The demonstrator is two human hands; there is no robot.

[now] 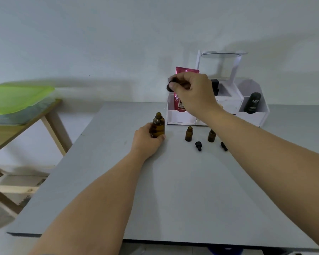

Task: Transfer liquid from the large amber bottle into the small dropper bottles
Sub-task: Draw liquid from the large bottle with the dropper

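The large amber bottle (158,126) stands upright on the grey table (173,190) with its neck uncapped. My left hand (145,140) grips its lower body. My right hand (190,91) is raised above and to the right of it, pinching a black cap (169,87) in its fingertips. Two small amber dropper bottles stand open to the right, one (189,133) in plain view and the other (211,135) partly behind my right forearm. Two black dropper caps lie on the table in front of them, one (198,145) by the near bottle and the other (224,145) by my forearm.
A white organiser (250,115) stands at the back of the table, holding a pink pouch (182,70) and a black bottle (253,103). A wooden side table (50,116) with a green lid (13,98) stands to the left.
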